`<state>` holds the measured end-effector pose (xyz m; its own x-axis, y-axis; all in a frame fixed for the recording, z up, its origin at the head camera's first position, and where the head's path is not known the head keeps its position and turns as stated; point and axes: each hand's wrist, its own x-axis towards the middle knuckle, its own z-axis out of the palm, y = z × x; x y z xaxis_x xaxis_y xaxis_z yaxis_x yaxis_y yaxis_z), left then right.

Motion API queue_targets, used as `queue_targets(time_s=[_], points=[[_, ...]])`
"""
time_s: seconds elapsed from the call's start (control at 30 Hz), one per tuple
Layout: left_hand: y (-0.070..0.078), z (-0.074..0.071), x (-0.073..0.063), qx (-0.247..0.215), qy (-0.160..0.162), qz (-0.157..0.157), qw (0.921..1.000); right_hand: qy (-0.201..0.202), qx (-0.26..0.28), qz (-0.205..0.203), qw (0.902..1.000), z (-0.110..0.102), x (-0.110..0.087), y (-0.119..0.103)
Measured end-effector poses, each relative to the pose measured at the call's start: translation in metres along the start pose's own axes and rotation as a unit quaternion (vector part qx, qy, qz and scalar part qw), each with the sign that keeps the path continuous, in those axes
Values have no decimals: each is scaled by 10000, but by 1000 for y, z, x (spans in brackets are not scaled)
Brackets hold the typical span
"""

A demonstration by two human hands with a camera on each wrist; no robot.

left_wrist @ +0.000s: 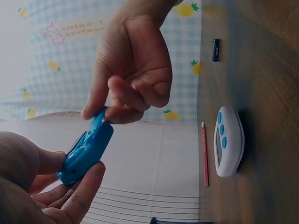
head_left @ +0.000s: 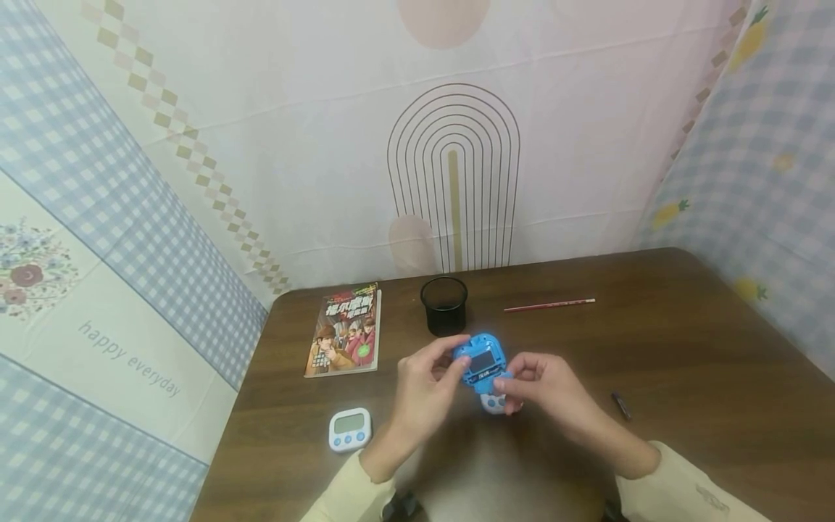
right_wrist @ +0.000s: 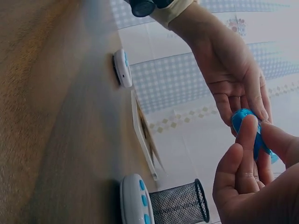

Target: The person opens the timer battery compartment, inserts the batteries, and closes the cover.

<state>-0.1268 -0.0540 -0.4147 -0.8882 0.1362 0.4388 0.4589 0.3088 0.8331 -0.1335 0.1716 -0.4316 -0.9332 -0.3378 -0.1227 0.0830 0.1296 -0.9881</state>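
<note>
On tbl (head_left: pixel 672 312): bk (head_left: pixel 344 332) L of cup (head_left: pixel 446 317), pencil (head_left: pixel 549 305) R; timer (head_left: pixel 350 430) in frt of bk.

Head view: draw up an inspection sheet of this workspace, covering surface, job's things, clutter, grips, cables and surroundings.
Surface: brown table, wood-grained.
Job's things: blue gadget, held off the table, a dark inset showing.
Clutter: book and white timer at left; black mesh cup and red pencil toward the back; small dark cylinder at right; second timer, partly hidden in the head view.
Grips: left grip and right grip both hold the blue gadget.
Cables: nothing seen.
Surroundings: arch-printed backdrop behind; blue-checked cloth at both sides.
</note>
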Motion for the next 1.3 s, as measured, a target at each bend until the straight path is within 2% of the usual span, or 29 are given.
queue_targets(time_s=[0.17,0.43,0.63,0.9,1.13,1.3], points=[[0,2,0,-3,34,57,10000,65,154,45,9998,1,2,4],[2,4,-2,-71,-19,-50,10000,303,380,134,9987,5,4,5],[3,5,-4,-64,-94,-69,9999,376,388,171,9984,6,3,2],[2,7,-5,-21,-44,-24,10000,417,240,207,9986,8,3,3],[2,7,-5,13,-46,-38,10000,260,50,-7,9996,10,1,4],[2,7,-5,5,-53,-21,10000,172,77,-342,9992,13,0,6]])
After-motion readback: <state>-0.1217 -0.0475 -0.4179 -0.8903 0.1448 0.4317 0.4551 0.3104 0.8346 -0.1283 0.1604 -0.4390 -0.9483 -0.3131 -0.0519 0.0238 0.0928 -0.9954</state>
